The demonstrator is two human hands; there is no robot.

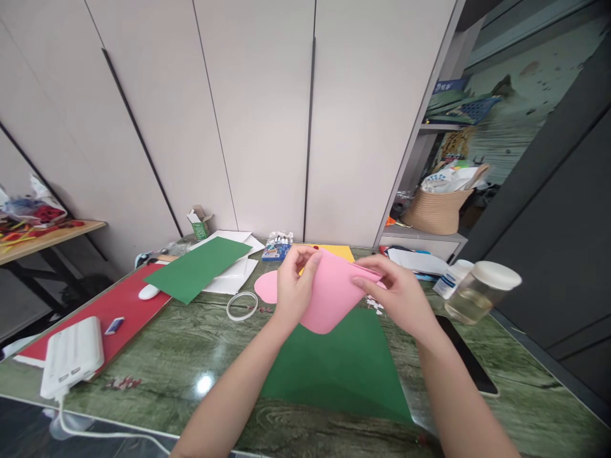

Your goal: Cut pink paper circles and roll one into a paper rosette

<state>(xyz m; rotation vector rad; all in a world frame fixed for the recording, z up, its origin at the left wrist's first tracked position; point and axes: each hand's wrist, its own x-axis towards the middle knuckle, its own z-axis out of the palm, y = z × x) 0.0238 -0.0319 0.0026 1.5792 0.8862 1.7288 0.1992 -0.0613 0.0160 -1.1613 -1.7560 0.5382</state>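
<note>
A folded pink paper sheet (331,294) is held up above the table between both hands. My left hand (293,287) grips its left edge with fingers curled round it. My right hand (398,294) pinches its right upper edge. Below the hands lies a dark green paper sheet (341,369) on the green marble table (191,356). A smaller pink paper piece (266,286) lies on the table just left of my left hand.
A second green sheet (200,267) on white papers, a red sheet (124,315), a white power bank (71,356), a tape ring (242,305), a marker set (278,247), yellow paper (338,251), a lidded jar (480,291) and a black phone (465,356) lie around.
</note>
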